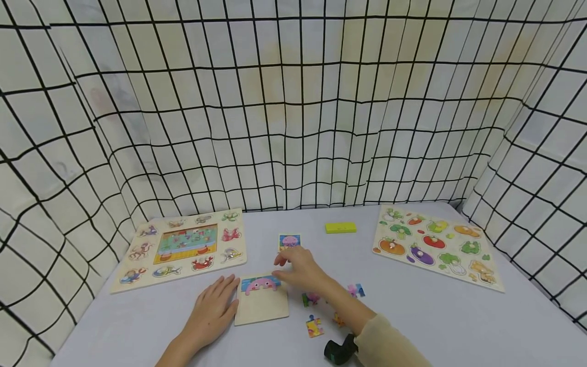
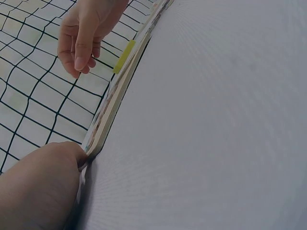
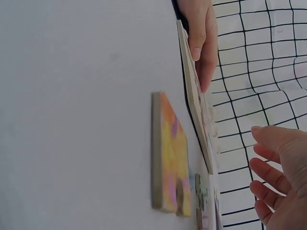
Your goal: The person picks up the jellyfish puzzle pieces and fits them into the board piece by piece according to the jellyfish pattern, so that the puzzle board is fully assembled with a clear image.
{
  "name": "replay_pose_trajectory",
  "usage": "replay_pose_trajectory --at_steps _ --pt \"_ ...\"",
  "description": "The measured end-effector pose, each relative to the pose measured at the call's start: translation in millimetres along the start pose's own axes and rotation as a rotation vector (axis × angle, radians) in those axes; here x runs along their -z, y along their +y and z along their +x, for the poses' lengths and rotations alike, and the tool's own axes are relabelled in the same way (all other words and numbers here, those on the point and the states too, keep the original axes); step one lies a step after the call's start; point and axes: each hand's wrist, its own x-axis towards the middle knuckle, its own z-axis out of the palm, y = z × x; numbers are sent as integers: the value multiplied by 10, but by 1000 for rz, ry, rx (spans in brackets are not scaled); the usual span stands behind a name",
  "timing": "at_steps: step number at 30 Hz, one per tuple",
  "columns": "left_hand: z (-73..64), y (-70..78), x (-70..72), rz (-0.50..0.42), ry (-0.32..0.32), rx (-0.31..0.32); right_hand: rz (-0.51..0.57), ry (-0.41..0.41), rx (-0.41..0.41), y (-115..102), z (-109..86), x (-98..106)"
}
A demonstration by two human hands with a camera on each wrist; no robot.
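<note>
A small wooden puzzle board [image 1: 261,310] lies in the middle of the table, its top strip filled with blue pieces showing a pink sea creature [image 1: 260,284]. Beside its left edge rests my left hand [image 1: 208,312], fingers straight and fingertips at the board. My right hand [image 1: 300,267] hovers over the board's upper right corner; in the right wrist view its fingers [image 3: 271,175] are loosely bent with nothing between them. Beyond it, a small picture card [image 1: 290,240] is partly covered. Loose jigsaw pieces lie to the right, including a yellow one [image 1: 314,326] and a blue-pink one [image 1: 356,290].
A sea-animal puzzle board [image 1: 179,272] lies at the back left and a vegetable puzzle board [image 1: 431,244] at the back right. Between them sits a yellow-green block [image 1: 341,228]. Black netting [image 1: 293,137] over white cloth surrounds the table. A black object [image 1: 339,351] shows by the right sleeve.
</note>
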Motion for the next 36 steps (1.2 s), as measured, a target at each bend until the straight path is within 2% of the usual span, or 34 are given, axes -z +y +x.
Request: replay_pose_trajectory --at_steps 5,13,19,24,36 --pt "6 1 -15 -7 6 -4 -1 3 13 22 -112 82" --pt "6 -3 -17 -6 8 -3 26 -26 -34 29 -339 237" --pt "2 -6 -22 -13 -3 7 11 -100 -7 34 -493 338" --pt "-1 -7 -25 -12 -7 6 -18 -168 8 38 -588 360" --pt "0 -8 -22 -7 9 -9 -11 -226 28 210 -765 331"
